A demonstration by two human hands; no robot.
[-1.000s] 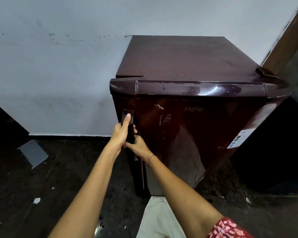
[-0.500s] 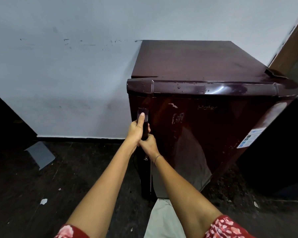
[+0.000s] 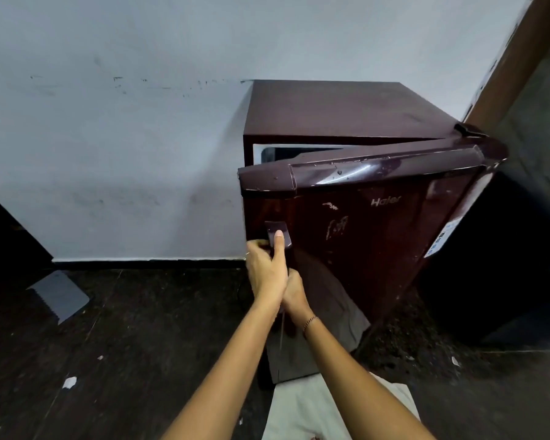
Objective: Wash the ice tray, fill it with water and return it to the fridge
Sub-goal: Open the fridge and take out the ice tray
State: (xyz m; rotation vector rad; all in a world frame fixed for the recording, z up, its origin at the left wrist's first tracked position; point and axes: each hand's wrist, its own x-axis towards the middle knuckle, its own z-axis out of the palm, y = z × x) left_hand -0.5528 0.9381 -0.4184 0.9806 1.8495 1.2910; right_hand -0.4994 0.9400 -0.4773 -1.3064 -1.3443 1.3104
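Maroon panels are all that is shown of the fridge (image 3: 331, 109). The ice tray is not in view and is judged to lie inside the cabinet, behind the door (image 3: 378, 249), toward 12 o'clock from the hands. A narrow wedge of pale interior (image 3: 286, 153) is exposed above the door's top edge, widest at its 9 o'clock end. The hinge (image 3: 469, 130) is set at the 3 o'clock end. The handle (image 3: 275, 227) is mounted by the door's free edge, with its long axis run from 12 to 6 o'clock. It is gripped by the left hand (image 3: 267, 274), with fingers curled round it and the thumb laid up its face. The right hand (image 3: 294, 296) is tucked just below, at 5 o'clock of the left. Its fingers are hidden, so its grip cannot be told. A wider swing of the door is judged necessary before a hand can be passed in, and the left hand is nearer the gap.
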